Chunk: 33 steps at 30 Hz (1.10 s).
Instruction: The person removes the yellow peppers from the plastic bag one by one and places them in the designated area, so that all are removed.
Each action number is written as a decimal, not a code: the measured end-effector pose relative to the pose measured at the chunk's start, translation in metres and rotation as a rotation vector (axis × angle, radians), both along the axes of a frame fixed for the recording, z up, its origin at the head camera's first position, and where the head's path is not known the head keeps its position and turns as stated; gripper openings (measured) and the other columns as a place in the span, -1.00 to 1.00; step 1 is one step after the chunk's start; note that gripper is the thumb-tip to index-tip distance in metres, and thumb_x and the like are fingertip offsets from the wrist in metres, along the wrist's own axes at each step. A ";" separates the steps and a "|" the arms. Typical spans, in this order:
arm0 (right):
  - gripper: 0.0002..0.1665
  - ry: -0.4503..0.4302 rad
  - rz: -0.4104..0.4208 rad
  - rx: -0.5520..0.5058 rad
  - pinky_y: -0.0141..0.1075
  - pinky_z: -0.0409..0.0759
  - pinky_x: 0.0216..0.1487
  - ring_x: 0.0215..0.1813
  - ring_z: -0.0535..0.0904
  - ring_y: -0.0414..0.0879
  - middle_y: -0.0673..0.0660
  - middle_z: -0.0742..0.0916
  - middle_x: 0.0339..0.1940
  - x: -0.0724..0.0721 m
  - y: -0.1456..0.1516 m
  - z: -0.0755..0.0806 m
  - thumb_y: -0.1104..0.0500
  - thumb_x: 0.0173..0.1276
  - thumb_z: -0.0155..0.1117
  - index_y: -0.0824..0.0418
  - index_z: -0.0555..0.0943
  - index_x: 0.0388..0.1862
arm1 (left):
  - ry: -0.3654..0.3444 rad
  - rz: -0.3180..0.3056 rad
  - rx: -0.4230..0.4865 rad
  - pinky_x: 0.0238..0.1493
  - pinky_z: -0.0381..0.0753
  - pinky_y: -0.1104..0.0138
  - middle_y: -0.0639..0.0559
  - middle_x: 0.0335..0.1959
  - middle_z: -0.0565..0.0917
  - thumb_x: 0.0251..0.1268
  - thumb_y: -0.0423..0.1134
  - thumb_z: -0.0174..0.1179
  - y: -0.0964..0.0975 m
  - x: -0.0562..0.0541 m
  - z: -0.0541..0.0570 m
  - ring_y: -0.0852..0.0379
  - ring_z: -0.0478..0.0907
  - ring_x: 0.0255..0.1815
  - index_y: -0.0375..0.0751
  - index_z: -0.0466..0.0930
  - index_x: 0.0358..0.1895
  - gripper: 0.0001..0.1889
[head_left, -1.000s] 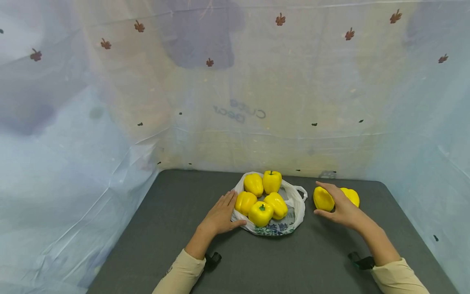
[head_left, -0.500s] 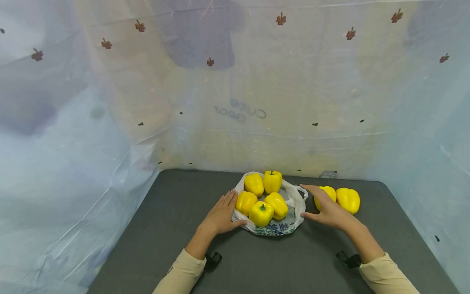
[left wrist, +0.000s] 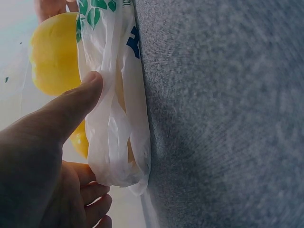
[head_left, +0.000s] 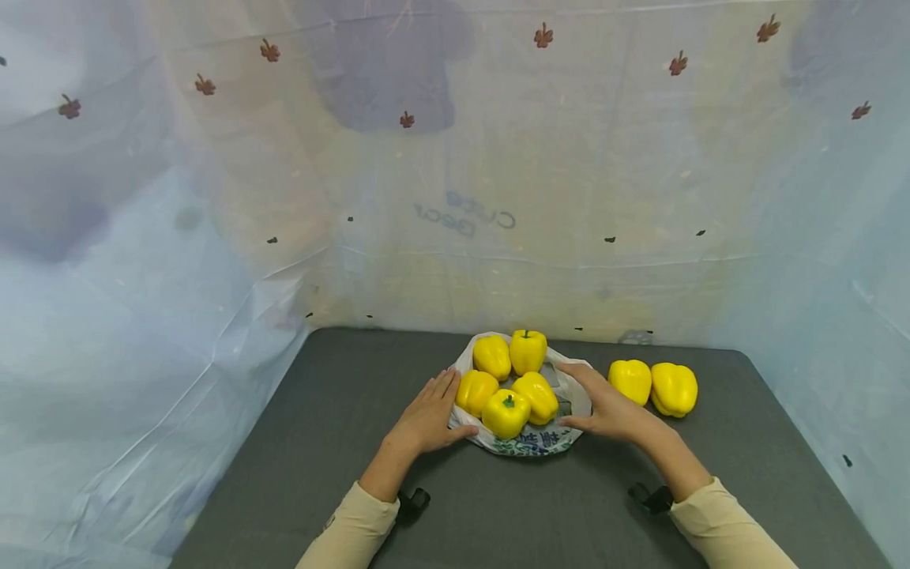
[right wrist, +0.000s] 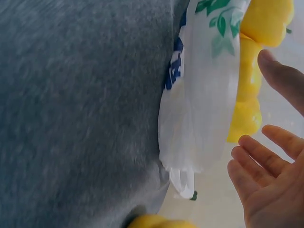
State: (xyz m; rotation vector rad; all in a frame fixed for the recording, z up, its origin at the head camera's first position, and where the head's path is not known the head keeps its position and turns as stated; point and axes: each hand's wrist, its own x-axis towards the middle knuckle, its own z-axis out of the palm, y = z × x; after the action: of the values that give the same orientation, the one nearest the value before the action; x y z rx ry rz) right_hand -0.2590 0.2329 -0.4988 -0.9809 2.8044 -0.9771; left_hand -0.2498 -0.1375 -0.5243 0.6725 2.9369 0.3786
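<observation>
A white plastic bag (head_left: 579, 403) with green and blue print stands on the table, its mouth wide. Several yellow bell peppers (head_left: 505, 414) sit inside it. My left hand (head_left: 425, 419) rests against the bag's left side, fingers extended and thumb touching the plastic, as the left wrist view shows. Over the bag's right rim is my right hand (head_left: 613, 411), with thumb and fingers spread and nothing held. In the right wrist view its fingers (right wrist: 261, 159) are apart from the peppers in the bag.
Two more yellow bell peppers, a nearer one (head_left: 629, 382) and one farther right (head_left: 674, 390), lie on the dark grey table (head_left: 498, 514) right of the bag. A patterned plastic sheet (head_left: 569, 197) hangs behind and at both sides.
My right hand has moved left, from beside the two loose peppers to over the bag's right rim. The left hand, the bag and the peppers have stayed where they were.
</observation>
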 end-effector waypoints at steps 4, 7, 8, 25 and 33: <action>0.12 0.019 0.030 0.003 0.43 0.45 0.43 0.61 0.30 0.43 0.40 0.37 0.65 -0.002 -0.007 -0.002 0.04 0.35 0.65 0.29 0.23 0.71 | 0.013 -0.008 0.017 0.78 -0.09 0.00 -0.22 0.79 -0.06 0.48 0.36 0.25 -0.001 -0.002 -0.004 -0.14 -0.11 0.80 -0.34 -0.13 0.76 0.16; 0.12 0.010 0.033 0.013 0.44 0.44 0.43 0.60 0.29 0.46 0.43 0.36 0.65 -0.003 -0.011 -0.003 0.04 0.36 0.64 0.31 0.22 0.71 | 0.016 -0.008 0.007 0.78 -0.10 0.00 -0.21 0.80 -0.07 0.47 0.39 0.23 -0.002 -0.004 -0.008 -0.13 -0.12 0.80 -0.32 -0.14 0.77 0.17; 0.12 0.003 0.029 0.022 0.45 0.43 0.43 0.61 0.29 0.47 0.44 0.34 0.65 -0.004 -0.012 -0.004 0.03 0.37 0.63 0.31 0.21 0.71 | 0.017 -0.007 0.009 0.78 -0.09 0.00 -0.20 0.80 -0.07 0.47 0.39 0.23 -0.002 -0.005 -0.009 -0.13 -0.12 0.80 -0.31 -0.14 0.77 0.17; 0.13 -0.073 0.093 0.004 0.28 0.55 0.40 0.46 0.47 0.36 0.40 0.38 0.60 -0.010 -0.024 -0.009 0.05 0.40 0.61 0.40 0.16 0.70 | 0.013 -0.001 0.000 0.78 -0.11 0.03 -0.16 0.80 -0.09 0.46 0.44 0.18 -0.001 -0.006 -0.011 -0.09 -0.15 0.81 -0.28 -0.17 0.77 0.18; 0.11 -0.070 0.102 -0.012 0.26 0.59 0.36 0.39 0.53 0.29 0.41 0.40 0.58 -0.008 -0.026 -0.009 0.13 0.39 0.61 0.41 0.16 0.69 | 0.015 -0.008 0.019 0.78 -0.11 0.00 -0.23 0.79 -0.07 0.48 0.38 0.22 -0.001 -0.002 -0.005 -0.15 -0.12 0.80 -0.34 -0.15 0.77 0.16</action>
State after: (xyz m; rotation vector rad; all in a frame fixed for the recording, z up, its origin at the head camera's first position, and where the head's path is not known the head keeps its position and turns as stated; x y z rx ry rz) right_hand -0.2671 0.2074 -0.5074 -1.0573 2.6659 -0.9974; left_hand -0.2516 -0.1388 -0.5296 0.6921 2.9470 0.4033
